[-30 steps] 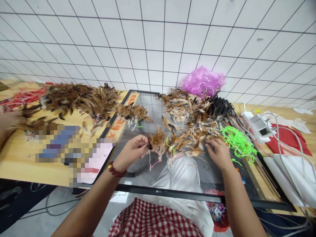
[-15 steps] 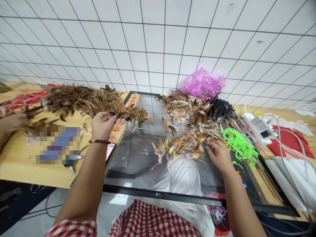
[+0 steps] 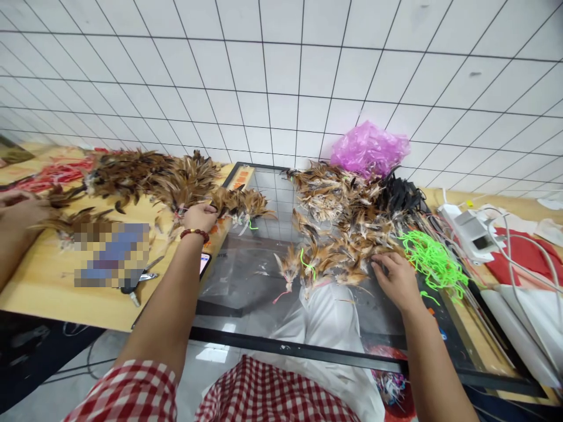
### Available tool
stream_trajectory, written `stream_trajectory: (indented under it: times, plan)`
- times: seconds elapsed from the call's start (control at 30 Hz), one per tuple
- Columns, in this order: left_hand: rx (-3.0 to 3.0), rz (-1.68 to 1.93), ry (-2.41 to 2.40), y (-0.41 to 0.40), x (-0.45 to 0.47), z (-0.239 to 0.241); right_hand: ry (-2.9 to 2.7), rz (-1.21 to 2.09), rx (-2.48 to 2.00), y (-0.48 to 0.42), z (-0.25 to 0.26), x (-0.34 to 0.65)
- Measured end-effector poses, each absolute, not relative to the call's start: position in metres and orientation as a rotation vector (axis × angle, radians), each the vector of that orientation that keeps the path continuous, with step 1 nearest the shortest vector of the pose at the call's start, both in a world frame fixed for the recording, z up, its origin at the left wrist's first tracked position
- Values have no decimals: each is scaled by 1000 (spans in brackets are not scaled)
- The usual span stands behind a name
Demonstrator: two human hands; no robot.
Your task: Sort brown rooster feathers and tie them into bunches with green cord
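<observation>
My left hand, wearing a beaded bracelet, reaches to a row of brown feather bunches. Its fingers are closed at the near bunch, and their grip is partly hidden. My right hand rests at the right end of the loose feathers on the glass tabletop, thumb and fingers apart. A tied feather bunch with a pink tail lies at the front of those feathers, a bright green cord beside it. A bigger pile of feathers spreads behind.
At left, another person's hands are by feathers. Keys and a phone lie near my left forearm. Green cords, black strips, a pink plastic bag and a white cabled device are at right.
The whole view has shifted slightly. My left hand has moved a little right and sits lower against the feather bunches. My right hand stays by the loose feathers.
</observation>
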State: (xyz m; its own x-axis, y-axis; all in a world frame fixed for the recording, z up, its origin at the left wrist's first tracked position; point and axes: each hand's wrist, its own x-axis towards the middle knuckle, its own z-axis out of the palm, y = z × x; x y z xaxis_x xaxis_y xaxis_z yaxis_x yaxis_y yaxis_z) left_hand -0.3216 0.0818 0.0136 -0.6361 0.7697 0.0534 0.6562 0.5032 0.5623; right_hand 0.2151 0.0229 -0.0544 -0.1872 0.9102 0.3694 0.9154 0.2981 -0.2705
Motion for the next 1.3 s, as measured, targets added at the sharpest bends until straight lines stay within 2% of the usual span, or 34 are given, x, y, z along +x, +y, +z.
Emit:
stream_trajectory:
  times: [0.27,0.47,0.73,1.0,1.17,1.3]
  plan:
    - [1412,649,2493,95,-310,2,-2107,-30,-1587,24,-56,216]
    - [1625,884,2465,95,-301,2,-2119,-20,-1592,24,-56,216]
    - [1627,383,2442,117,-264,-5,-2113,-40,-1594,23,-55,216]
    - [1601,417,2534,167,-232,-20,-2121,-26,-1602,23,-54,216]
    - [1580,411,2444,177,-228,2,-2118,-31,-1603,23,-53,215]
    - [1687,598,2491,152,-255,43,-2119,-23,-1604,23,-54,215]
